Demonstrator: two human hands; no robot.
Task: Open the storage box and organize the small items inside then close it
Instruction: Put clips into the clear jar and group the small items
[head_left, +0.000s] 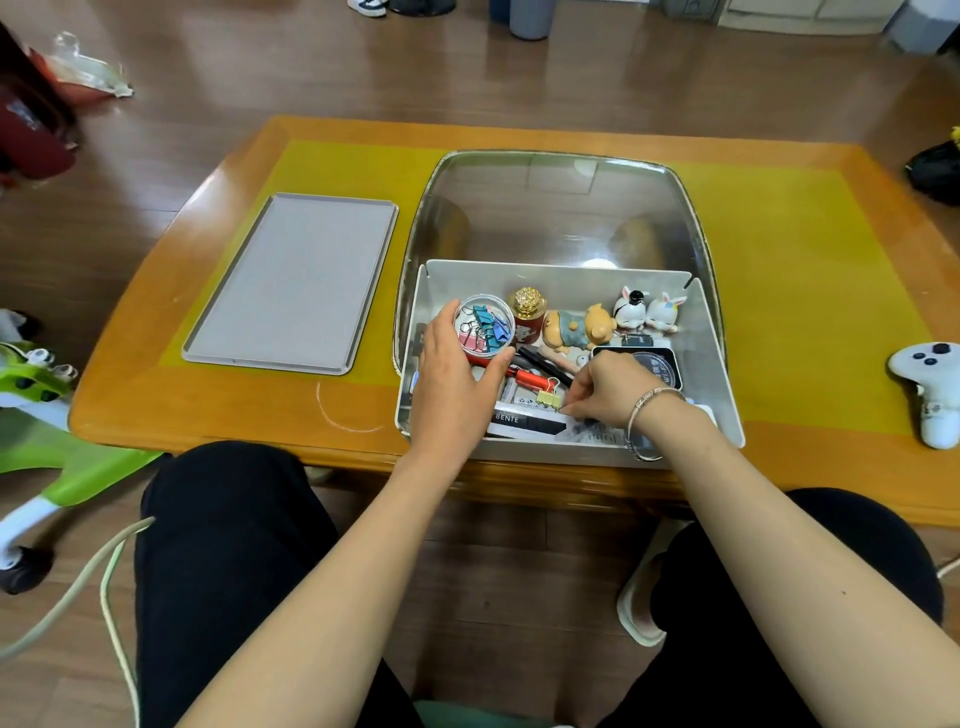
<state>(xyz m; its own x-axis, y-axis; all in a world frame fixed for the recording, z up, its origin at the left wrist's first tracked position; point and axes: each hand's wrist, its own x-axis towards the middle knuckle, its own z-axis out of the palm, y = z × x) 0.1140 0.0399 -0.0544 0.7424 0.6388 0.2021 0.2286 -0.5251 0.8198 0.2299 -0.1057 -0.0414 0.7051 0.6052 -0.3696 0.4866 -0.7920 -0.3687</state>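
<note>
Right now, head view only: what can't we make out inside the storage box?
- Right hand: fingertips curl down among the clutter near the gold binder clip; what they pinch, if anything, is hidden by the hand.
- Box floor under the left hand, which grips the round clip tub: covered.
- Storage box near corner: blocked by the right wrist.
- Black round-lidded case: label too small to read.

"BENTE" in white on a black strip inside the box.
</note>
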